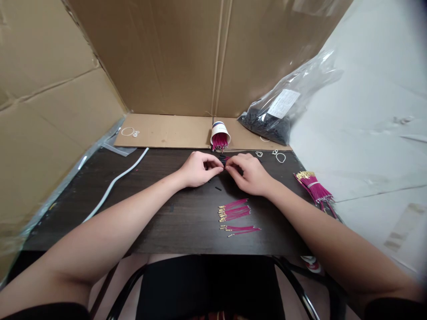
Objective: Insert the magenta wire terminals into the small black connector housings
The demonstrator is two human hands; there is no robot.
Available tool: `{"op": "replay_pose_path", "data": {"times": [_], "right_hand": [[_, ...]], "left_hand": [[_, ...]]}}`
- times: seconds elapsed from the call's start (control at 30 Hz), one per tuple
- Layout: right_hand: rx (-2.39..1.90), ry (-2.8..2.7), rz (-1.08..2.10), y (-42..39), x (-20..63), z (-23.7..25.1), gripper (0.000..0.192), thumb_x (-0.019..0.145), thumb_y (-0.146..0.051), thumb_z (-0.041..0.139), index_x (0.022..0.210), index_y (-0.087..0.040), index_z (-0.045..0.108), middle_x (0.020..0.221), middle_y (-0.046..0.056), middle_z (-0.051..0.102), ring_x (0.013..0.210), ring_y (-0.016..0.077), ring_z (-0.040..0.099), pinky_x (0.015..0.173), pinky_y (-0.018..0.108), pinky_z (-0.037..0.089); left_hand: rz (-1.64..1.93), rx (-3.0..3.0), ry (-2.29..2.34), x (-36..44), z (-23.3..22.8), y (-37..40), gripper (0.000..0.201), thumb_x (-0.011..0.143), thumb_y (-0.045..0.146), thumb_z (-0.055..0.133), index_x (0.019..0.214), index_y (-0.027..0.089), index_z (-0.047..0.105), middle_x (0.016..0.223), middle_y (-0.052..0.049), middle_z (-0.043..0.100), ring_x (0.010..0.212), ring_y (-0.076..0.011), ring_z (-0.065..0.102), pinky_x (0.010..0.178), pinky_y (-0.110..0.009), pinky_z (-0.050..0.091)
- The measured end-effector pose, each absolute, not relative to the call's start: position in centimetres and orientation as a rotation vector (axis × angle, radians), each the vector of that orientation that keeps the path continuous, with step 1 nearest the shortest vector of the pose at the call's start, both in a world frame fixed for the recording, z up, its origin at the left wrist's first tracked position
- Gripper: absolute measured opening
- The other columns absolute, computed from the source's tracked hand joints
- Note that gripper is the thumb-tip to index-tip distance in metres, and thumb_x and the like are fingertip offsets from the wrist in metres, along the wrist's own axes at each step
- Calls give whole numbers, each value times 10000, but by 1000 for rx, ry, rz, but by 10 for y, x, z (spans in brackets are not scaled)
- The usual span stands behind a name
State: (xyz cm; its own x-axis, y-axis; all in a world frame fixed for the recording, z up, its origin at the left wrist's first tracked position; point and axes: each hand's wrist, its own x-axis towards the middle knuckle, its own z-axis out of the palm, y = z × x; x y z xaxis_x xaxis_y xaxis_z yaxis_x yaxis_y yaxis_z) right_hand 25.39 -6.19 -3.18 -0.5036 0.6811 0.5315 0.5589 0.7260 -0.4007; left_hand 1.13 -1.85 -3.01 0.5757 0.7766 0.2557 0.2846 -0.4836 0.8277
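Over the dark table, my left hand point(200, 170) and my right hand point(249, 173) meet with their fingertips almost touching. Both are pinched closed; whatever sits between the fingers is too small to make out. Just beyond the fingertips lie magenta wires with black sleeves point(223, 158), partly hidden by my right hand. A loose black sleeve point(218, 188) rests on the table below the hands. Nearer to me, magenta wires with gold terminals point(235, 212) are laid out in small groups, gold ends to the left.
A paper cup point(220, 128) lies tipped with magenta wires inside, on a cardboard strip point(167, 131). Behind it, right, leans a clear bag of black pieces point(270, 122). A tied wire bundle point(315, 186) sits at the right edge. A white tube point(115, 181) and rubber bands point(280, 158) lie about.
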Motion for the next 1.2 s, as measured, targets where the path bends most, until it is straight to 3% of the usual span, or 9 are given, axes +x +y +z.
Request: {"op": "replay_pose_path", "data": {"times": [0.23,0.4,0.6,1.2], "right_hand": [[-938,-2231,246,-61,255,-30,114,1086,-217,597,1022,-155,669,881,29,659,816,179,601,827,356,401],[-955,-2220,242,-61,255,-31,112,1094,-220,591,1033,-160,664,938,44,687,864,197,632,854,374,411],[-935,-2204,216,-62,255,-30,96,1096,-215,594,1054,-165,664,958,35,691,870,194,628,865,380,424],[-979,-2207,244,-62,255,-29,129,1091,-243,583,1036,-163,668,943,58,692,857,208,630,857,384,433]], "left_hand": [[831,2005,874,12,-28,-19,208,907,327,785,983,145,852,855,-63,785,731,-150,646,694,-299,491],[869,1927,849,12,-28,-19,356,846,255,789,1169,105,788,1057,-105,800,696,-122,598,638,-289,468],[838,1999,915,11,-29,-15,242,878,330,775,1017,136,816,814,-51,731,689,-145,571,643,-308,436],[833,2022,902,11,-25,-18,217,908,351,760,948,145,815,870,-72,756,739,-161,609,678,-310,448]]}}
